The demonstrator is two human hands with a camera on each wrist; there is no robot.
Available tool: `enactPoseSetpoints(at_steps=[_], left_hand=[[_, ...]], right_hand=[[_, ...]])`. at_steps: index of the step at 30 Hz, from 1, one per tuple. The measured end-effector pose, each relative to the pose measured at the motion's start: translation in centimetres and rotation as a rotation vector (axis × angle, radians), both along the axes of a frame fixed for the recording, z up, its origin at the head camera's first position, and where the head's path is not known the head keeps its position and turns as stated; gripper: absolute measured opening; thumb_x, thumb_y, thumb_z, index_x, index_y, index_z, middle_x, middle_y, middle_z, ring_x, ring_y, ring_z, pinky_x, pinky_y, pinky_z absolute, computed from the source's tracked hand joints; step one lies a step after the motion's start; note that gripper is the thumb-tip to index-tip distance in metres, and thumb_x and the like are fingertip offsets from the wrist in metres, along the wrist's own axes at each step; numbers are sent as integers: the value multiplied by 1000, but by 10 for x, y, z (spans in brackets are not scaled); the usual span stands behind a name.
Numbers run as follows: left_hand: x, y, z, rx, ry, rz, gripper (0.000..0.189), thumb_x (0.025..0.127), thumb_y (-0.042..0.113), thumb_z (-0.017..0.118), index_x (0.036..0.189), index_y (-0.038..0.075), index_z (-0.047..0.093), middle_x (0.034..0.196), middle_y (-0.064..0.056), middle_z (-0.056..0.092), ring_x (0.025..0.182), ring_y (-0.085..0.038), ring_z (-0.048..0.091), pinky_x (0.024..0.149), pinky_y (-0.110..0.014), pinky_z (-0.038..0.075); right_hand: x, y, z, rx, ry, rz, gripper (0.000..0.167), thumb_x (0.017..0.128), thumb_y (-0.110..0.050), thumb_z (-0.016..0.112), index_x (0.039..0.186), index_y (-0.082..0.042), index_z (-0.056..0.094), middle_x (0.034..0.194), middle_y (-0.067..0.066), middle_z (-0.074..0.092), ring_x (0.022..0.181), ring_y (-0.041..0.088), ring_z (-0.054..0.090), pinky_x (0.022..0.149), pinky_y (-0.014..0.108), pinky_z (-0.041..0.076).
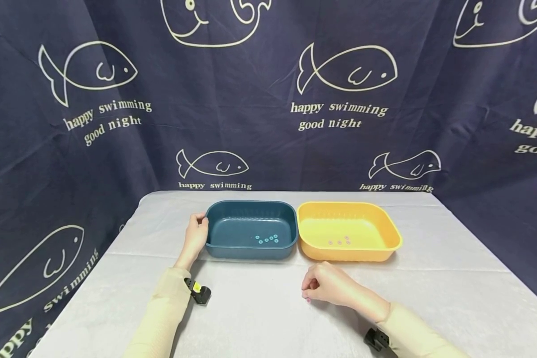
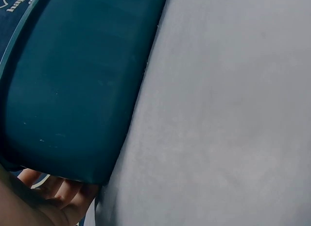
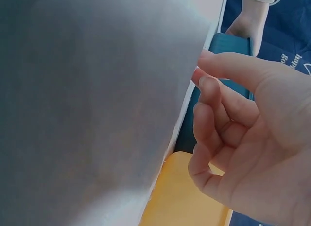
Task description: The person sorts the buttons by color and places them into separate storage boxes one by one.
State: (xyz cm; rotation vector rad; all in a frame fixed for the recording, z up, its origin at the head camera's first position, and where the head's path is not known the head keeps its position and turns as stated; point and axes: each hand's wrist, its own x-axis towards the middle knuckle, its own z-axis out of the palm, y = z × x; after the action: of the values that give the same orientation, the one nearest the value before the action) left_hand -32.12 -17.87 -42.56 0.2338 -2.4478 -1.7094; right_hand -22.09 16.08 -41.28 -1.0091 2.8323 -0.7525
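At the left end of a dark blue rectangular basin (image 1: 250, 253), my left hand (image 1: 196, 233) grips the rim. The left wrist view shows its fingers (image 2: 65, 192) curled against the basin's end wall. My right hand (image 1: 328, 283) is low over the cloth in front of a yellow basin (image 1: 349, 254), its fingers bent. Thumb and index fingertips come close together right at a small round pink piece (image 1: 308, 300), like a button; I cannot tell whether they pinch it. Several light blue pieces (image 1: 266, 240) lie in the blue basin, several pink ones (image 1: 339, 242) in the yellow basin.
The basins stand side by side near the back of a table covered with a pale grey cloth (image 1: 250, 308). Behind the table hangs a dark blue curtain (image 1: 268, 119) with white fish drawings. Each forearm wears a small black camera mount (image 1: 201, 294).
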Motion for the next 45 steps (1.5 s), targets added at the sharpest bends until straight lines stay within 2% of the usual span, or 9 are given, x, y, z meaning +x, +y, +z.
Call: enactPoseSetpoints(at_steps=[9,18,29,38,45], left_hand=[[0,1,0,-3,-3,-4,39,100,17,30,133,-3,34,136,-23,38,127,-36,38,107,-51,32],[1,0,0,-2,1,-2,40,100,17,30,133,-4,34,136,-24,38,127,-36,36,108,-51,30],[1,1,0,-5,-4,-3,40,100,17,30,133,-4,34,134,-24,39,126,-37,37,107,-51,30],[1,1,2,-16,6,6,40,100,18,30,133,-3,34,135,-24,40,127,-36,37,107,-51,30],[1,1,0,-21,6,2,39,100,17,30,133,-4,34,134,-24,39,126,-37,38,107,-51,31]], right_hand=[[1,1,3,-67,5,1,11,75,-12,74,69,-20,67,61,-16,50,58,-4,43,54,15,38],[-1,1,4,-73,105,-15,5,75,-14,74,75,-17,70,64,-14,52,63,0,45,59,16,39],[-2,2,6,-77,205,-27,5,74,-16,76,76,-17,72,63,-15,50,62,-2,43,60,16,38],[-6,5,10,-124,246,-32,6,75,-17,76,78,-17,71,66,-14,53,63,1,49,59,16,43],[-8,6,14,-183,264,-81,9,74,-14,77,79,-18,71,66,-14,54,66,2,49,58,16,43]])
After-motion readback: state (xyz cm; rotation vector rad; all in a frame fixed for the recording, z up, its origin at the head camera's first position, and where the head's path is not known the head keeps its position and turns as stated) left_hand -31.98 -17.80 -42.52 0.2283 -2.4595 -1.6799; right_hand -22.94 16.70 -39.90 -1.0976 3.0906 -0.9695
